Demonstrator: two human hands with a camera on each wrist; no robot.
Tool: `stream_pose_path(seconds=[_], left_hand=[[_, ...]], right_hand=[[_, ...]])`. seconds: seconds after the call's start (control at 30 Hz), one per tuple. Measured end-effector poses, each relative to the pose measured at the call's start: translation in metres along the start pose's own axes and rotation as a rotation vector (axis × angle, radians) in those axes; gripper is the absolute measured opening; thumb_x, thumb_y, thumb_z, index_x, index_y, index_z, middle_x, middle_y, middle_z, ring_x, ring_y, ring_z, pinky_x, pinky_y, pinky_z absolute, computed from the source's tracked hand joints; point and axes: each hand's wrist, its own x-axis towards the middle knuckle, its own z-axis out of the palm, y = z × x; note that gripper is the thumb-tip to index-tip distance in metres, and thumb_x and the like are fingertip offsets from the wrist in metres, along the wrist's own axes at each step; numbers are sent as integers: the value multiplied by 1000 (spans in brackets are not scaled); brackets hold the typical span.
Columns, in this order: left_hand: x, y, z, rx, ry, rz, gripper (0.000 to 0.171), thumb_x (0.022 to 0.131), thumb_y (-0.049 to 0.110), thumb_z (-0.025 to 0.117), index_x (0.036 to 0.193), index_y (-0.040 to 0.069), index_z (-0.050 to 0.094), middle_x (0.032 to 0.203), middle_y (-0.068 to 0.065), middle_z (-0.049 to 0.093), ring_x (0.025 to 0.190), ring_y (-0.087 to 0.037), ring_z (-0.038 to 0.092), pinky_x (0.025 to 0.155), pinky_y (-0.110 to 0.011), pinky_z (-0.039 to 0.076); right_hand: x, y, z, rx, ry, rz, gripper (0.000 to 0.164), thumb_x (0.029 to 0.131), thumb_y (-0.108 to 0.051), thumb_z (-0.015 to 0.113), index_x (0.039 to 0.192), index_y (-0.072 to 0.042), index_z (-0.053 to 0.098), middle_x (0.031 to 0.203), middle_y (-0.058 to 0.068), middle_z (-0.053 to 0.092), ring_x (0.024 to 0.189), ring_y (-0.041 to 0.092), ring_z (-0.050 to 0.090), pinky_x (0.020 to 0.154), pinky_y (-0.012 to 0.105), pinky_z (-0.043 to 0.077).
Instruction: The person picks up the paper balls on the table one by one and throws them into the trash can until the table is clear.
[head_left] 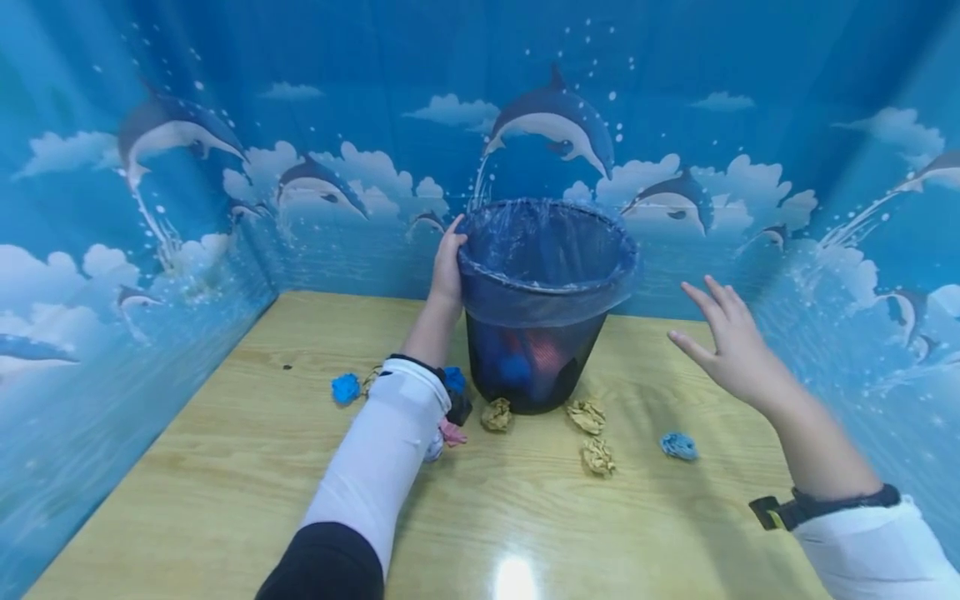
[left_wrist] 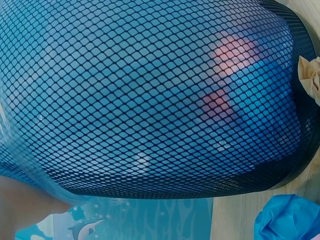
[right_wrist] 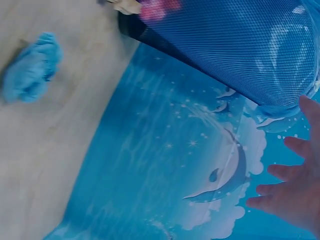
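I have the left hand at the side of the bin, its grip pinching the rim through the clear bag. The bin stands on the counter. My right hand is raised to the right, apart from the bin, grip spread. Three brown paper balls lie before the bin; a light blue ball lies farther right.

The head camera looked forward and down over the table toward the dolphin backdrop; the left wrist camera faced the mesh bin side-on, very near; the right wrist camera, farther off, shared the mesh bin and a blue wad with the head view
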Motion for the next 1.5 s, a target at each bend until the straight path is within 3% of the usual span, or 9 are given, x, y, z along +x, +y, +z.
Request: stream_pose_path(seconds=[0.27, 0.4, 0.5, 0.67, 0.9, 1.2, 1.5], left_hand=[[0, -2, 1, -9, 3, 5, 58, 97, 33, 34, 154, 26, 27, 162, 2, 17, 147, -23, 22, 118, -46, 22], [0, -1, 0, -7, 2, 18, 58, 97, 34, 34, 154, 26, 27, 162, 2, 18, 147, -23, 21, 119, -47, 21], [0, 0, 0, -8, 3, 23, 58, 97, 34, 34, 154, 26, 27, 162, 2, 18, 147, -23, 22, 119, -47, 22], [-1, 0, 0, -16, -3, 25, 58, 97, 33, 34, 154, 25, 27, 162, 1, 17, 147, -24, 22, 118, -47, 22], [0, -2, 0, -14, -4, 38, 60, 95, 34, 34, 154, 24, 27, 162, 0, 19, 147, -24, 21, 118, -48, 21], [-2, -4, 0, -3, 2, 24, 58, 96, 35, 34, 153, 27, 28, 161, 2, 20, 147, -23, 21, 119, -48, 20], [-1, -1, 2, -11, 10, 26, 59, 95, 35, 34, 153, 26, 28, 162, 2, 19, 147, -23, 22, 118, -49, 21]], right_hand=[[-32, 21, 27, -3, 9, 4, 74, 99, -34, 54, 155, -6, 16, 157, 32, 3, 141, 57, 1, 102, 78, 12], [-45, 30, 46, 73, 19, -13, 71, 98, -28, 55, 153, -2, 18, 153, 37, 7, 137, 61, 8, 99, 79, 14], [-53, 35, 58, 105, -4, 5, 72, 98, -27, 56, 153, -2, 18, 152, 39, 8, 137, 62, 7, 98, 80, 14], [-64, 39, 76, 67, -86, 54, 72, 95, -29, 60, 150, 1, 24, 151, 39, 12, 134, 63, 11, 97, 79, 18], [-73, 44, 98, 11, -136, 17, 66, 90, -22, 67, 143, 3, 36, 146, 39, 25, 128, 63, 24, 96, 77, 26], [-80, 51, 112, -65, -128, -86, 61, 78, -7, 75, 132, 7, 50, 134, 41, 41, 117, 61, 43, 94, 70, 38], [-77, 59, 112, -64, -185, -94, 57, 78, -11, 76, 127, 7, 54, 129, 43, 44, 112, 62, 46, 90, 69, 41]])
